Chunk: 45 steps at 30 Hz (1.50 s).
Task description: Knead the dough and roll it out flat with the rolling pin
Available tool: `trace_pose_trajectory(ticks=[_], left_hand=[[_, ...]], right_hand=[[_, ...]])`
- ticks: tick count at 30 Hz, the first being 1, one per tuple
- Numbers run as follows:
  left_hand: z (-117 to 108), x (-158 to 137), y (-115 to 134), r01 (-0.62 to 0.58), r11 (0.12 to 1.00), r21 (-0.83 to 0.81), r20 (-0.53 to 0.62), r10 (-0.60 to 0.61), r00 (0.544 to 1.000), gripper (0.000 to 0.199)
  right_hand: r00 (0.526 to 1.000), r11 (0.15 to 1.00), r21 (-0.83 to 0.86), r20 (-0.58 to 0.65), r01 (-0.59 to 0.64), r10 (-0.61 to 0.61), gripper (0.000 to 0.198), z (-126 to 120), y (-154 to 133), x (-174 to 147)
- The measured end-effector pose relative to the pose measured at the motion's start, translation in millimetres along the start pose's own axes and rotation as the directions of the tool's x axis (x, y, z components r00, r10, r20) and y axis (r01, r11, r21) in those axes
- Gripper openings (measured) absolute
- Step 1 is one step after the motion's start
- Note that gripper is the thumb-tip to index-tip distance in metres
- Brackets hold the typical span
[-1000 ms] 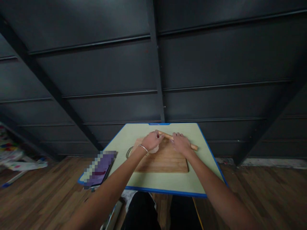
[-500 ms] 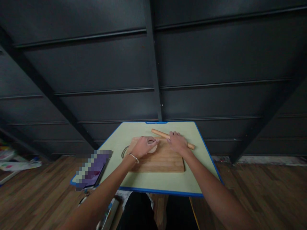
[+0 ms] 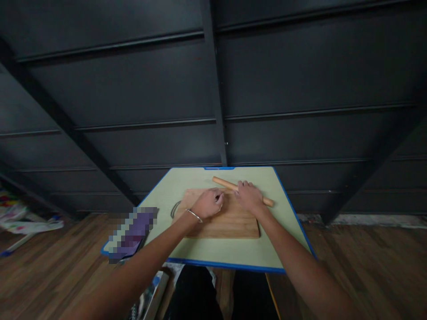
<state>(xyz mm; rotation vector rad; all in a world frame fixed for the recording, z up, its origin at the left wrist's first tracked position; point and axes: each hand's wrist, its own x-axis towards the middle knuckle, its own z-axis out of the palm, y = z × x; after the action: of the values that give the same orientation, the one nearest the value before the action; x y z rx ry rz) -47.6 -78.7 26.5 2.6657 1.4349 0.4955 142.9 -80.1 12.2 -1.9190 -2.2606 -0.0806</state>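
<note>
My right hand [image 3: 249,195] is wrapped round a wooden rolling pin [image 3: 224,183], which lies slantwise over the far right part of a wooden cutting board [image 3: 230,227]. My left hand [image 3: 207,203], with a bracelet at the wrist, is curled closed low over the middle left of the board. Whatever its fingers hold is hidden by the hand. The pale flat round piece seen under it a moment ago does not show now.
The board rests on a small pale table [image 3: 190,176] with a blue edge. A dark loop [image 3: 175,210] sticks out at the board's left. A partly blurred purple item [image 3: 137,231] lies on the table's left side. Dark panelling [image 3: 160,146] rises behind; below is a wooden floor [image 3: 80,249].
My left hand has turned and its fingers have curled in, covering the pale round piece. My right hand stays on the rolling pin. The whole view has shifted slightly.
</note>
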Motion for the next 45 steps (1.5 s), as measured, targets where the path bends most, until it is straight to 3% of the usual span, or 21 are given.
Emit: trace_pose_trajectory(ticks=[8, 14, 21, 28, 34, 39, 45], left_hand=[[8.3, -6.0, 6.7, -0.094, 0.964, 0.248, 0.051, 0.084, 0.995, 0.029], [6.7, -3.8, 17.2, -0.083, 0.951, 0.299, 0.069, 0.065, 0.995, 0.022], [13.9, -2.3, 27.0, -0.027, 0.971, 0.237, -0.008, 0.03, 1.0, 0.029], [15.4, 3.1, 21.6, -0.046, 0.987, 0.154, 0.065, 0.037, 0.997, 0.03], [8.6, 1.9, 17.7, 0.06, 0.997, -0.041, 0.046, -0.058, 0.997, 0.038], [12.9, 3.0, 2.0, 0.065, 0.928, -0.366, 0.043, -0.053, 0.998, 0.045], [27.3, 2.2, -26.6, 0.0, 0.939, -0.344, -0.1, -0.037, 0.994, 0.031]], right_hand=[[0.998, 0.997, 0.032, 0.003, -0.067, 0.067, 0.034, 2.7, -5.3, 2.7], [0.995, 0.993, 0.067, 0.016, -0.095, 0.094, 0.03, 2.8, -7.9, 3.3], [0.997, 0.997, 0.046, 0.04, -0.067, 0.065, 0.03, -1.2, -5.1, 4.6], [0.998, 0.998, 0.038, 0.041, -0.054, 0.053, 0.034, -1.7, -2.2, 4.4], [0.999, 0.999, 0.008, 0.019, -0.039, 0.039, 0.034, -0.2, -0.3, 2.1], [0.998, 0.997, -0.041, -0.006, -0.06, 0.06, 0.034, 2.9, -1.9, 2.4], [0.999, 0.997, -0.069, -0.004, -0.046, 0.046, 0.035, 0.6, -4.3, -0.9]])
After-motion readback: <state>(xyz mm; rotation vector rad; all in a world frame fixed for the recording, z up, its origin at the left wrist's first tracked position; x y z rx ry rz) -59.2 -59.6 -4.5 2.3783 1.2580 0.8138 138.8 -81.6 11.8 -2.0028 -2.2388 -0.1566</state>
